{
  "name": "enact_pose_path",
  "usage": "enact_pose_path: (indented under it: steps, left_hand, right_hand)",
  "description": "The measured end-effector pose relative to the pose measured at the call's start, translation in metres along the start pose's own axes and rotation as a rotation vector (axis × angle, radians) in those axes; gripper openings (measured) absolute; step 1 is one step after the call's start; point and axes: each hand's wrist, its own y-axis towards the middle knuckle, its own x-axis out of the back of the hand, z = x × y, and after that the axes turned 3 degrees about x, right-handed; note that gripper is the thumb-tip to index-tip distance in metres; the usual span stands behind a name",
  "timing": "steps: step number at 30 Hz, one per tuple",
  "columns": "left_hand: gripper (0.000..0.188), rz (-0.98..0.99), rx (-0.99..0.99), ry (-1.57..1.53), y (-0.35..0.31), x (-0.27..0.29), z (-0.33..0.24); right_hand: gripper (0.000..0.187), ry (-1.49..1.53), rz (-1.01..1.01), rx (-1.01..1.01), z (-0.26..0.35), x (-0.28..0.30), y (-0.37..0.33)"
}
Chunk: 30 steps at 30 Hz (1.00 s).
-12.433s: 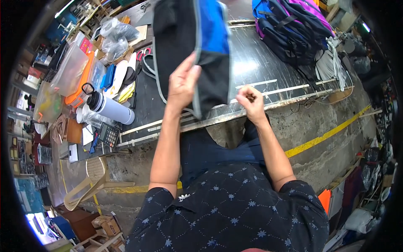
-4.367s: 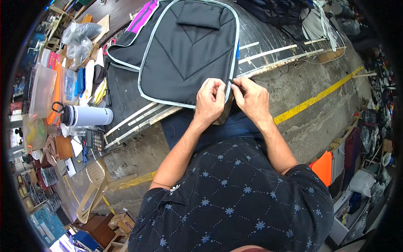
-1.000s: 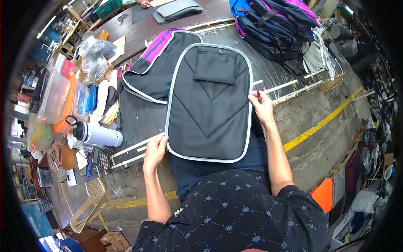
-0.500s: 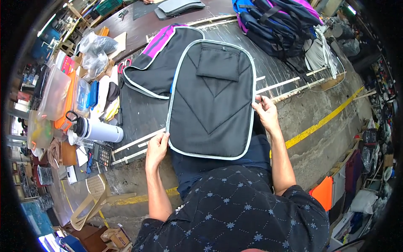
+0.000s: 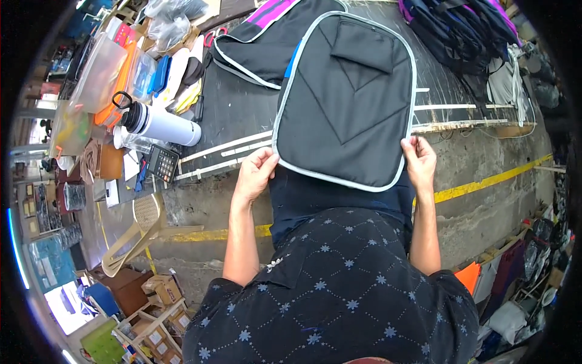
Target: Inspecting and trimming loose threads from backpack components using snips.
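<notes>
A black padded backpack panel point(image 5: 345, 109) with pale grey binding and V-shaped stitching hangs between my hands, its upper part over the table. A small pocket point(image 5: 364, 47) sits near its top. My left hand point(image 5: 254, 173) pinches the bound edge at the lower left corner, fingers closed. My right hand point(image 5: 420, 161) pinches the edge near the lower right corner. Something small and dark shows between its fingers, too hidden to name. Beyond the panel's left side lies another black piece point(image 5: 254, 54) with grey binding and a magenta strip.
Left on the table are a white bottle point(image 5: 167, 124), a calculator point(image 5: 162, 162), red-handled scissors point(image 5: 212, 37) and plastic boxes point(image 5: 100, 73). Dark backpacks point(image 5: 454, 42) are piled at the far right. A beige plastic chair point(image 5: 145, 215) stands at lower left.
The view has shifted, so the table appears higher. The panel has moved slightly right and closer to me. My right hand now grips its edge nearer the lower corner.
</notes>
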Motion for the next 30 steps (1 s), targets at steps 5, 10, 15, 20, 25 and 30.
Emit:
enact_pose_path:
  steps: [5, 10, 15, 20, 25, 30]
  left_hand:
    - [0.017, -0.02, -0.133, -0.15, 0.016, -0.035, -0.014]
    - [0.018, -0.022, -0.134, -0.228, 0.031, -0.058, -0.015]
    - [0.02, 0.041, -0.141, -0.218, 0.019, -0.05, -0.016]
    - [0.022, 0.002, -0.147, -0.199, 0.012, -0.057, -0.021]
    - [0.031, -0.456, -0.656, 0.467, 0.001, -0.073, -0.058]
    - [0.063, -0.072, -1.042, 1.054, 0.004, -0.126, -0.093]
  right_hand:
    - [0.016, -0.108, -0.081, 0.172, 0.03, -0.005, 0.062]
    - [0.018, -0.14, -0.027, 0.136, 0.011, 0.017, 0.099]
    - [0.02, -0.058, -0.018, 0.106, 0.01, 0.015, 0.08]
    - [0.025, 0.007, -0.054, 0.04, -0.001, 0.026, 0.069]
    - [0.038, 0.019, -0.184, -0.047, -0.007, 0.032, 0.064]
    - [0.055, -0.019, -0.177, 0.036, -0.042, 0.047, 0.071]
